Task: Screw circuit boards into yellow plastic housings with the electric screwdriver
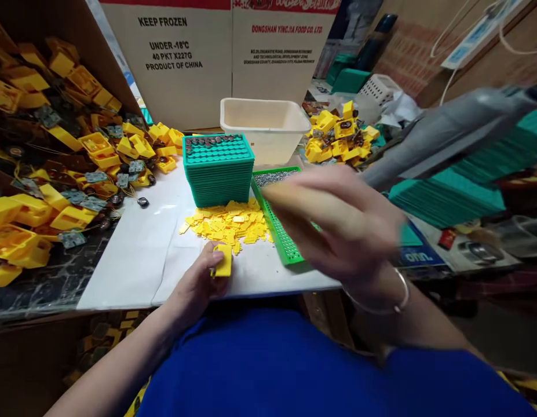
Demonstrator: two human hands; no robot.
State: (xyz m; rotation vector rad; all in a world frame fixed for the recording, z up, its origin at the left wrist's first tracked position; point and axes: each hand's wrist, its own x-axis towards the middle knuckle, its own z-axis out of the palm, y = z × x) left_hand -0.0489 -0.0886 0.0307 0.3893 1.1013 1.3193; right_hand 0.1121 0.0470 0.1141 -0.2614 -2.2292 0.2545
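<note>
My left hand is closed round a small yellow plastic case near the table's front edge, its thumb on the top. Smeared by motion, my right hand is raised over the right side of a green perforated tray; whether its fingers hold anything cannot be made out. Small metal pieces fill the tray's far end. Between the hands and a stack of teal trays lies a pile of flat yellow plastic pieces. Dark round parts sit along the top tray's back.
Yellow cases with circuit boards and wires are heaped at left. A cream plastic bin stands before a white carton. More yellow cases lie behind right. A long grey object slants beside my right hand, near teal stacks.
</note>
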